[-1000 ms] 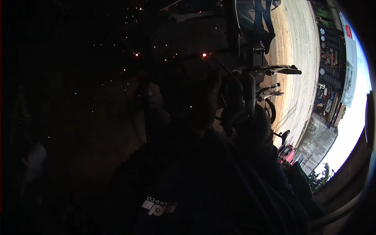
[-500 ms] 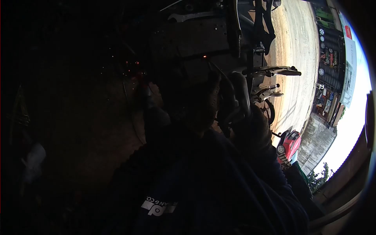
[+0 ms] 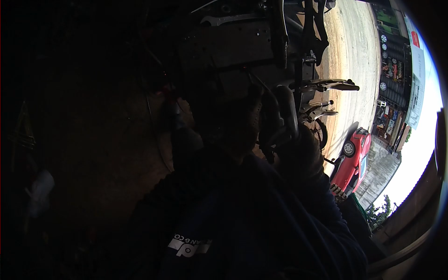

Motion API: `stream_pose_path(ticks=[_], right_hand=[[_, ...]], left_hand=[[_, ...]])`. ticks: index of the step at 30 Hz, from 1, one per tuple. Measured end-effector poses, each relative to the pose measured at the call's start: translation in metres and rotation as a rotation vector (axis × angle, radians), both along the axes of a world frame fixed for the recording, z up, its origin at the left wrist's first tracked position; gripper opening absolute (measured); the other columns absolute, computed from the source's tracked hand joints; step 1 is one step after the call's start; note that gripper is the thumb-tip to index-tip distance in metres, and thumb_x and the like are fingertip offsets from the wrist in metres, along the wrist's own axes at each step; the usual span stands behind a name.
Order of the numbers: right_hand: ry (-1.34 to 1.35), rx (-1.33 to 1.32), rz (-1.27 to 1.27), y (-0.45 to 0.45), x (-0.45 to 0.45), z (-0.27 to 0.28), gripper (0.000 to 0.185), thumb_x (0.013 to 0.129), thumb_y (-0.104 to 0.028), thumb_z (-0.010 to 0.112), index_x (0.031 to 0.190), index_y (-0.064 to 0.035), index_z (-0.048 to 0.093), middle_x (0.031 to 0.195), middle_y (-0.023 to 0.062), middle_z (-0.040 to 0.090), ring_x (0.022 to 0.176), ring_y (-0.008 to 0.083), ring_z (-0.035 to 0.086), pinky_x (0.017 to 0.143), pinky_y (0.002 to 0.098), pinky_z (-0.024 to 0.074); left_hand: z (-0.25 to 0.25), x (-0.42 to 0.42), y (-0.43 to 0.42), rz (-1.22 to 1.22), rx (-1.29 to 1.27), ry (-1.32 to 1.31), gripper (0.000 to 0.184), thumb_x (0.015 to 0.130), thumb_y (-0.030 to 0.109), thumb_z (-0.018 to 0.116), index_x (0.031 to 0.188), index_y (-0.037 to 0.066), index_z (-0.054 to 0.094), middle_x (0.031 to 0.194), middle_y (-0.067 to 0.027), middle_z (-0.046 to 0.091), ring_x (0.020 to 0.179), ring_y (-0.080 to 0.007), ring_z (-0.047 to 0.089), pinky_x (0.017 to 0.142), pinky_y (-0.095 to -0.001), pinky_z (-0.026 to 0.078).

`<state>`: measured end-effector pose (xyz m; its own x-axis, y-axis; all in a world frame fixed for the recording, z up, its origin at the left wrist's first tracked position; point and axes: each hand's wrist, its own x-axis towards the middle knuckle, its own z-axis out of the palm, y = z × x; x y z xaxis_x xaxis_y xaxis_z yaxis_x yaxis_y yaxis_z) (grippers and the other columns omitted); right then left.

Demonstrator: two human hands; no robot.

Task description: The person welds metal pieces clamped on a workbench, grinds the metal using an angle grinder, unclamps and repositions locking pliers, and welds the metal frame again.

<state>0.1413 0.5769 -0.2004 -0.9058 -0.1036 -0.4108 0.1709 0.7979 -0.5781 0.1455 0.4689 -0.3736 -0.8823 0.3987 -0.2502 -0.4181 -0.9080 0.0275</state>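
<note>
In deep shadow near the centre, my right hand (image 3: 284, 114) is wrapped round a dark holder with a thin rod (image 3: 257, 78) reaching up and left. The rod's tip is at a seam on a dark metal plate (image 3: 228, 44), where a faint red spot shows. Beside it, a dark shape that looks like my left hand (image 3: 245, 119) sits close to the rod; its fingers are lost in the dark. An open-ended wrench (image 3: 228, 19) lies along the plate's upper part.
A shoe or lower leg (image 3: 184, 133) and a cable (image 3: 160, 144) are at centre left. Metal levers (image 3: 329, 85) and a wheel (image 3: 321, 133) stand to the right. Beyond are a road (image 3: 354, 60), a red car (image 3: 352, 161) and a shop front (image 3: 392, 70).
The bright glow and flying sparks have faded to a faint red spot. The plate and wrench show more clearly. The red car has moved upward into fuller view. My hands have barely moved.
</note>
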Motion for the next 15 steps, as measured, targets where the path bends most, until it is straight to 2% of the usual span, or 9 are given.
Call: stream_pose_path(ticks=[2,3,5,6,9,11,14,15], right_hand=[[-0.037,-0.029,-0.021,-0.026,0.039,0.009,0.040,0.082,0.003,0.065,0.122,0.0003,0.058,0.097,0.0104,0.070,0.089,0.0179,0.071,0.071,0.0298,0.0589],[-0.040,-0.029,-0.019,-0.031,0.055,0.012,0.040,0.082,0.003,0.065,0.122,0.0003,0.058,0.098,0.0105,0.070,0.089,0.0179,0.071,0.071,0.0299,0.0588],[-0.040,-0.047,-0.014,-0.039,0.095,0.009,0.040,0.083,0.002,0.065,0.122,0.0004,0.058,0.098,0.0107,0.070,0.089,0.0180,0.071,0.071,0.0300,0.0587],[-0.031,-0.063,-0.008,-0.038,0.106,0.004,0.040,0.083,0.002,0.065,0.122,0.0004,0.058,0.098,0.0108,0.070,0.089,0.0181,0.071,0.071,0.0301,0.0587],[-0.016,-0.102,0.001,-0.040,0.139,-0.011,0.039,0.083,0.001,0.064,0.122,0.0005,0.058,0.098,0.0112,0.070,0.089,0.0182,0.071,0.072,0.0303,0.0585],[-0.017,-0.118,-0.003,-0.042,0.158,-0.016,0.039,0.084,0.000,0.064,0.122,0.0005,0.058,0.098,0.0114,0.070,0.089,0.0184,0.071,0.072,0.0304,0.0584],[-0.028,-0.133,-0.003,-0.045,0.196,-0.016,0.039,0.084,-0.001,0.064,0.122,0.0006,0.058,0.098,0.0117,0.070,0.089,0.0185,0.071,0.072,0.0306,0.0582],[-0.029,-0.137,-0.007,-0.045,0.208,-0.016,0.039,0.084,-0.001,0.064,0.122,0.0006,0.058,0.098,0.0118,0.070,0.089,0.0186,0.071,0.072,0.0307,0.0582]], left_hand=[[0.019,0.038,-0.026,0.045,0.147,0.000,0.025,0.101,0.021,0.050,0.111,-0.001,0.058,0.090,-0.0114,0.064,0.082,-0.0176,0.068,0.068,-0.0288,0.059],[0.047,0.048,-0.038,-0.050,-0.238,-0.055,0.027,0.101,0.022,0.049,0.111,-0.001,0.058,0.091,-0.0123,0.064,0.084,-0.0171,0.068,0.068,-0.0287,0.059],[0.066,0.087,-0.047,-0.143,-0.623,-0.111,0.029,0.102,0.024,0.048,0.112,-0.002,0.058,0.093,-0.0131,0.064,0.086,-0.0166,0.068,0.068,-0.0287,0.059],[0.068,0.099,-0.047,-0.139,-0.588,-0.135,0.032,0.105,0.029,0.046,0.105,0.001,0.060,0.088,-0.0078,0.063,0.078,-0.0125,0.063,0.065,-0.0263,0.053],[0.065,0.142,-0.056,0.074,-0.927,0.246,0.019,0.097,0.018,0.054,0.107,0.002,0.060,0.092,-0.0077,0.063,0.083,-0.0175,0.063,0.070,-0.0307,0.052],[0.062,0.167,-0.065,0.146,-1.093,0.435,0.020,0.090,0.007,0.060,0.110,0.002,0.058,0.096,-0.0093,0.063,0.089,-0.0224,0.064,0.076,-0.0347,0.053],[0.071,0.210,-0.071,-0.024,-1.118,0.397,0.018,0.089,0.007,0.063,0.106,0.004,0.058,0.096,-0.0073,0.064,0.086,-0.0219,0.064,0.076,-0.0330,0.053],[0.074,0.225,-0.074,0.038,-0.930,0.393,0.014,0.090,0.008,0.061,0.104,0.006,0.059,0.094,-0.0054,0.063,0.082,-0.0196,0.063,0.075,-0.0324,0.053]])
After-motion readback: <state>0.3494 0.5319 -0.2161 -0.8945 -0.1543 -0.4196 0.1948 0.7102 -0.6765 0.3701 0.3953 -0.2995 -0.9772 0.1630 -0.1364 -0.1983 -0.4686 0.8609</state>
